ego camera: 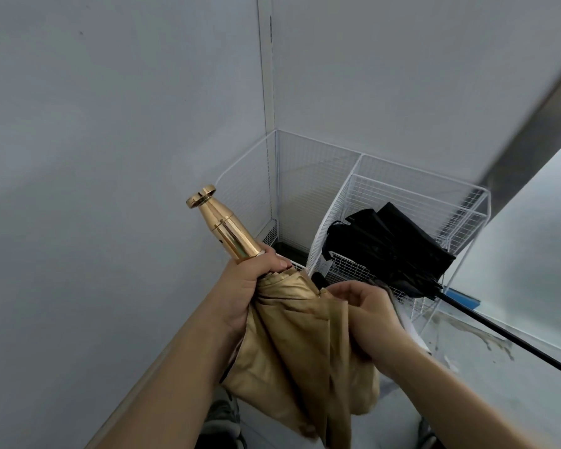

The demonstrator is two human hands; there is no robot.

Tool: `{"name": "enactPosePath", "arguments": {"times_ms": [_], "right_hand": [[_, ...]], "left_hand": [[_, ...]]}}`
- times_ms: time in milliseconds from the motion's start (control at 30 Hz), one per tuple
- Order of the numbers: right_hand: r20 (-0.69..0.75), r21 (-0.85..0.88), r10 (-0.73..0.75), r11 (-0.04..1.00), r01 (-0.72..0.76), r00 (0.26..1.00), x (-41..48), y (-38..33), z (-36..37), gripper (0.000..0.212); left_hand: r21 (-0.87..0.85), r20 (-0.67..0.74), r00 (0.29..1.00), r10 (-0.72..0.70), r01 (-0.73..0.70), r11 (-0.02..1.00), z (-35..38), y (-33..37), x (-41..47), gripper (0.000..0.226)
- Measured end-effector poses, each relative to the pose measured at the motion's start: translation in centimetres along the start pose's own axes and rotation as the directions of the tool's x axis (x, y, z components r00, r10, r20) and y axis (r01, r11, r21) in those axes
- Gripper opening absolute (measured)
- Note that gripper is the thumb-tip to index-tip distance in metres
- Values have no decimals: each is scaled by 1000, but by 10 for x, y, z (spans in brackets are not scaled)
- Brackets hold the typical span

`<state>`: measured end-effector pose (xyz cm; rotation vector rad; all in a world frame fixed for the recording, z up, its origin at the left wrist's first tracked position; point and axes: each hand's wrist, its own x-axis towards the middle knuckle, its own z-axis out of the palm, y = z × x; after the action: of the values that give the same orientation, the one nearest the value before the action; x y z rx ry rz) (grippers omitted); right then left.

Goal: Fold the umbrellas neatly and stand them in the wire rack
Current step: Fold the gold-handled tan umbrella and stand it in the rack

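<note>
The white wire rack (pixel 402 202) stands in the corner of the pale walls, at about one o'clock from the hands and well apart from them. It has at least two compartments. The left one appears empty as far as it can be seen. The right, nearer one holds a folded black fabric umbrella (pixel 389 244), which lies tilted across the rim, not upright. A thin black rod (pixel 499 332) runs from its lower end toward four o'clock.

The collapsed gold fabric umbrella with polished gold metal handle (pixel 292 335) is held between the hands, clear of the rack. Its long axis runs from eleven o'clock at the handle cap to five o'clock at the loose canopy folds. The canopy is bunched and not yet wrapped tight; the fold is judged incomplete.

The left hand (pixel 250 280) is clenched round the base of the handle where it meets the canopy. The right hand (pixel 370 312) is closed on a pleat of the gold cloth at mid-canopy and lies nearer the rack. The left hand carries the weight of the umbrella.

The move to the rack will likely call for swinging the axis upright and carrying it toward one o'clock.

No brand, label or legible writing is visible on either umbrella, the rack or the walls.
</note>
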<state>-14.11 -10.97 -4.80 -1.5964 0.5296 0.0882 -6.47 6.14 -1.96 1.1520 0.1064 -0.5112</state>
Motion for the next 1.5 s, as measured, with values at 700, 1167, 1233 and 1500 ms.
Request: {"name": "enactPosePath", "arguments": {"times_ms": [700, 1167, 1233, 1500], "right_hand": [[-114, -315, -205, 936, 160, 972, 4, 12, 4, 10], [-51, -203, -207, 960, 193, 977, 4, 9, 3, 12], [-55, -315, -227, 928, 199, 972, 7, 19, 6, 10], [166, -400, -595, 688, 606, 786, -20, 11, 8, 50]], "left_hand": [[-8, -289, 944, -157, 162, 987, 4, -5, 7, 23], [68, -393, 917, -60, 95, 993, 1, -8, 11, 10], [45, -408, 910, -75, 102, 994, 4, -10, 12, 13], [-223, -650, 734, -195, 61, 973, -15, 0, 18, 16]]}}
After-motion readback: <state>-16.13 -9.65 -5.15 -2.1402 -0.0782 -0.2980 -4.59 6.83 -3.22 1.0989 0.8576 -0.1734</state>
